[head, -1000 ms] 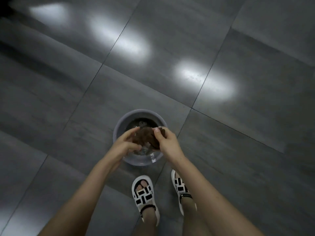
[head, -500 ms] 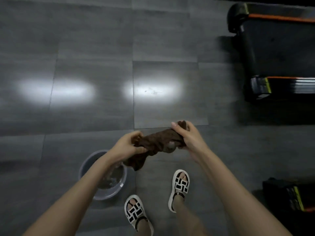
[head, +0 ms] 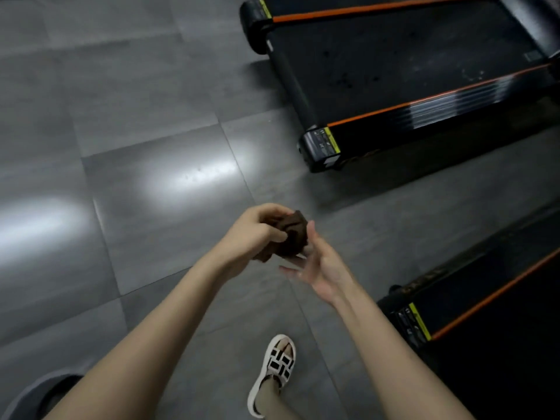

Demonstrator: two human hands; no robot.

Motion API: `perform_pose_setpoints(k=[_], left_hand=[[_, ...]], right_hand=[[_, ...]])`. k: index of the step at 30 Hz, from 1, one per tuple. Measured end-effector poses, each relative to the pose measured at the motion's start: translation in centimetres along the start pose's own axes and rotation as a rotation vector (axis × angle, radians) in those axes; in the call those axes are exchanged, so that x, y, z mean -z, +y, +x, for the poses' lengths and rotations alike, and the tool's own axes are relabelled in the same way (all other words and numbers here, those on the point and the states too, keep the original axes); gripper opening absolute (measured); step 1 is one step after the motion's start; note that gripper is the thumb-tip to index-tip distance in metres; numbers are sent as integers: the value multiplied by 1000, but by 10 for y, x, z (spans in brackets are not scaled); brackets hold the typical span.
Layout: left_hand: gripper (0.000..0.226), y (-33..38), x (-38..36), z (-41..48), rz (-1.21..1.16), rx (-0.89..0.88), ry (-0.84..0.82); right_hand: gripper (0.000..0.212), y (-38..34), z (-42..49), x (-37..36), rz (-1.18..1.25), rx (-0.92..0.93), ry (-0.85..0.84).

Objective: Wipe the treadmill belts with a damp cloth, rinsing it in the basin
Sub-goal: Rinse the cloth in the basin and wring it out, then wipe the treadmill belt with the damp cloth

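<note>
At the bottom left corner, part of the grey basin point(head: 28, 395) shows, its rim cut off by the frame and partly hidden behind the left forearm. A foot in a white sandal point(head: 274, 374) with black patches stands on the grey tiled floor point(head: 127, 122) between the two forearms.

Nearest on the right, the rear corner of a black treadmill point(head: 472, 301) with an orange stripe and a yellow-edged label comes in from the right edge. Its belt is dark and hard to make out.

Higher up, both hands meet in mid-air over the floor. The left hand point(head: 253, 234) is closed around a bunched brown cloth point(head: 289, 236), fingers curled over its top and thumb pressed against its side; a fold of the cloth hangs out below the fist. The right hand point(head: 322, 265) is open, palm turned up and towards the left, fingers spread. Its fingertips lie against the right side and underside of the cloth without closing on it.

Beyond the hands, bright patches of light reflect off the tiles. Farthest off, at the upper right, a second treadmill point(head: 321, 147) lies flat on the floor, with orange stripes along both side rails. Its black belt point(head: 394, 65) carries scattered small marks.
</note>
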State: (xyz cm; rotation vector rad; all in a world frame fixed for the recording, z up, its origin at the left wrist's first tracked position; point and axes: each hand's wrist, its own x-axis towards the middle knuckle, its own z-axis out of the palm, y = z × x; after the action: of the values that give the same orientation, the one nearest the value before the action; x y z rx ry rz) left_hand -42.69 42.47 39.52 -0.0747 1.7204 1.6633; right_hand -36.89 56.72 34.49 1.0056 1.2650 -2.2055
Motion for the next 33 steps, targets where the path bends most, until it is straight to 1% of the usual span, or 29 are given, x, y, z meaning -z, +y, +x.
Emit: perform_pose_setpoints(k=[1, 2, 3, 4, 5, 6, 8, 9, 11, 15, 18, 21, 25, 27, 31, 33], left_hand=[[41, 11, -14, 18, -30, 20, -71], [42, 21, -26, 35, -60, 35, -126], [41, 30, -36, 52, -91, 39, -153], [38, 37, -43, 69, -113, 28, -152], [34, 44, -46, 88, -120, 10, -126], [30, 50, -48, 106, -103, -15, -75], [27, 62, -47, 144, -61, -57, 54], [27, 67, -44, 164, -51, -73, 106], [29, 75, -39, 202, -9, -108, 173], [33, 86, -30, 294, 102, -133, 219], [32, 97, -28, 368, 211, -165, 239], [27, 106, -37, 435, 273, -198, 271], [19, 110, -67, 512, 348, -189, 303], [22, 115, -89, 546, 386, -190, 321], [34, 129, -143, 631, 538, -197, 356], [35, 136, -173, 680, 594, -192, 368]], right_hand=[[81, -15, 5, 10, 40, 23, -8], [68, -30, 11, 19, 74, 52, -2], [50, -44, 18, 28, 113, 80, 32], [36, -58, 27, 37, 151, 103, 93], [30, -72, 37, 47, 180, 120, 159], [27, -86, 47, 57, 200, 133, 221], [22, -113, 71, 79, 191, 173, 314], [21, -127, 84, 89, 170, 190, 343], [27, -154, 110, 111, 125, 220, 400], [42, -214, 171, 161, 58, 253, 515], [42, -263, 215, 195, 17, 262, 569], [36, -311, 254, 227, -11, 276, 612], [27, -369, 299, 274, -67, 276, 644], [27, -400, 320, 298, -77, 283, 647], [31, -466, 368, 357, -98, 326, 618], [28, -502, 395, 389, -108, 344, 599]])
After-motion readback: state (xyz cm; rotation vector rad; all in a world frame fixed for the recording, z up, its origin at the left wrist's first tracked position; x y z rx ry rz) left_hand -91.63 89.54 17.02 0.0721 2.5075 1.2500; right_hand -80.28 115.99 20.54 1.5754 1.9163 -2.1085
